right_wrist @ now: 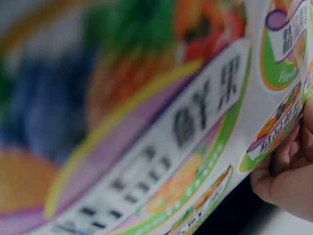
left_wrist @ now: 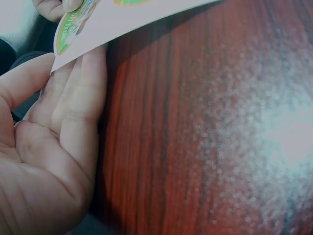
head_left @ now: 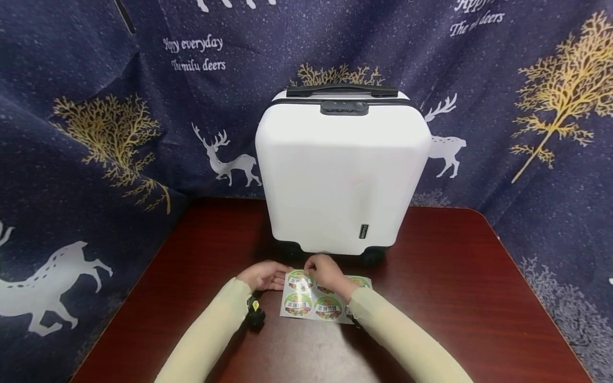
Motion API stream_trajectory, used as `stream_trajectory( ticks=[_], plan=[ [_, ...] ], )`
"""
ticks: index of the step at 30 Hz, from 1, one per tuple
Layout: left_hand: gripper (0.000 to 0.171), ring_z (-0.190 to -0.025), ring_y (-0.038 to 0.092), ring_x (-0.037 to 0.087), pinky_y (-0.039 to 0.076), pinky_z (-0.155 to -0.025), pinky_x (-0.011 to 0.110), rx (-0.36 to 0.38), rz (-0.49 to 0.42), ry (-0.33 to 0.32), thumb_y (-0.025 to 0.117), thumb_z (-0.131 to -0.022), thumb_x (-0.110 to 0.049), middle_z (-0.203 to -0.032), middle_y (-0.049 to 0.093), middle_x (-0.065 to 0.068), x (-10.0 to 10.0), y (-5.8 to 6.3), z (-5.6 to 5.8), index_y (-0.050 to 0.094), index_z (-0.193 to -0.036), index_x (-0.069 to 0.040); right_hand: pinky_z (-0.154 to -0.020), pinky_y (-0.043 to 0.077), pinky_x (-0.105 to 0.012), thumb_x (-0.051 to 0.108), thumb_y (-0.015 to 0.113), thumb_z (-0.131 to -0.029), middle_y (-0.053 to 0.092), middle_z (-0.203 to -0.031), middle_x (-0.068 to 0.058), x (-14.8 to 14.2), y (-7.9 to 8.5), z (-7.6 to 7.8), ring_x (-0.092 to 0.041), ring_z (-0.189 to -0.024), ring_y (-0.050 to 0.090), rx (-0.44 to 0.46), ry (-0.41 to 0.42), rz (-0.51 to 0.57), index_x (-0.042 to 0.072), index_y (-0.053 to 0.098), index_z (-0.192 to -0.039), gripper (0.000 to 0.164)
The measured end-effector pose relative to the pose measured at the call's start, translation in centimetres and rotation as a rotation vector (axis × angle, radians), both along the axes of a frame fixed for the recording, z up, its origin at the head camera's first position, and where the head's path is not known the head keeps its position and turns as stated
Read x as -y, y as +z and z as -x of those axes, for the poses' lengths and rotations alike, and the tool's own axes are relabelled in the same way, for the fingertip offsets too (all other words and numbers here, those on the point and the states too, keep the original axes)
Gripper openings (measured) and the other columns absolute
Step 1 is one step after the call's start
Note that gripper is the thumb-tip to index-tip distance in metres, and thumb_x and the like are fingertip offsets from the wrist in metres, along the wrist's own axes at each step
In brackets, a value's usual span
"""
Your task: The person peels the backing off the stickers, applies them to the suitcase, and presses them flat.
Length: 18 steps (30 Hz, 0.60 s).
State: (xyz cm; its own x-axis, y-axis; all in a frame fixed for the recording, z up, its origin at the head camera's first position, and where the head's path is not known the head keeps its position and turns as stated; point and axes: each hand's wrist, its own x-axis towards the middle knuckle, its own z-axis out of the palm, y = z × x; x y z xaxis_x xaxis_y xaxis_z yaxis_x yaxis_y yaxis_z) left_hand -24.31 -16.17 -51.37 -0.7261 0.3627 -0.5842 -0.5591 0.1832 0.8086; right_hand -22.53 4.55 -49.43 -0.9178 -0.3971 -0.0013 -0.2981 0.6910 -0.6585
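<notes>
A sheet of round fruit stickers (head_left: 297, 305), green-rimmed with dark lettering, slants over the table in front of the suitcase. At its left edge my left hand (head_left: 265, 275) holds the corner, the thumb at the edge and the other fingers behind the sheet in the left wrist view. My right hand (head_left: 328, 274) reaches across the upper part, its curled fingertips pinching at the top edge by the upper left sticker (head_left: 299, 282). In the right wrist view a sticker fills much of the picture, and the right hand (right_wrist: 288, 181) grips the far edge.
A white suitcase (head_left: 342, 175) with a black handle (head_left: 342, 90) stands upright on small black wheels (head_left: 372, 255) just behind the hands. Beneath everything is a reddish-brown wooden table (head_left: 460, 298). A dark blue cloth (head_left: 230, 101) with deer and trees hangs behind.
</notes>
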Motion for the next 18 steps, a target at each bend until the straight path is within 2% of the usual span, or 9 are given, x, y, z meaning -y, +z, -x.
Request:
stream_trajectory(
  ticks=[6, 13, 18],
  plan=[
    [0.019, -0.078, 0.07, 0.009, 0.06, -0.08, 0.026, -0.003, 0.01, -0.003, 0.052, -0.104, -0.01, -0.08, 0.074, 0.0, -0.01, 0.08, -0.02, 0.069, -0.105, -0.002, -0.066, 0.048, -0.025, 0.003, 0.067, -0.095, 0.069, -0.09, -0.009, 0.11, -0.05, -0.2, -0.014, -0.075, 0.055, -0.012, -0.014, -0.019, 0.004, 0.073, -0.087, 0.011],
    [0.021, -0.081, 0.071, 0.01, 0.061, -0.083, 0.028, -0.005, 0.01, 0.002, 0.053, -0.104, -0.009, -0.085, 0.075, 0.002, 0.08, 0.0, -0.11, 0.067, -0.114, 0.003, -0.066, 0.05, -0.026, 0.003, 0.067, -0.095, 0.071, -0.09, -0.008, 0.34, 0.08, -0.47, -0.013, -0.075, 0.057, -0.034, -0.026, -0.059, 0.005, 0.073, -0.087, 0.01],
    [0.023, -0.083, 0.071, 0.009, 0.061, -0.083, 0.028, -0.012, 0.022, 0.007, 0.054, -0.104, -0.01, -0.087, 0.076, 0.001, -0.03, -0.22, -0.05, 0.067, -0.116, 0.004, -0.076, 0.054, -0.034, 0.003, 0.068, -0.092, 0.071, -0.089, -0.006, 0.64, 0.06, -0.81, -0.017, -0.083, 0.062, -0.101, -0.052, -0.129, 0.008, 0.074, -0.082, 0.012]
  ],
)
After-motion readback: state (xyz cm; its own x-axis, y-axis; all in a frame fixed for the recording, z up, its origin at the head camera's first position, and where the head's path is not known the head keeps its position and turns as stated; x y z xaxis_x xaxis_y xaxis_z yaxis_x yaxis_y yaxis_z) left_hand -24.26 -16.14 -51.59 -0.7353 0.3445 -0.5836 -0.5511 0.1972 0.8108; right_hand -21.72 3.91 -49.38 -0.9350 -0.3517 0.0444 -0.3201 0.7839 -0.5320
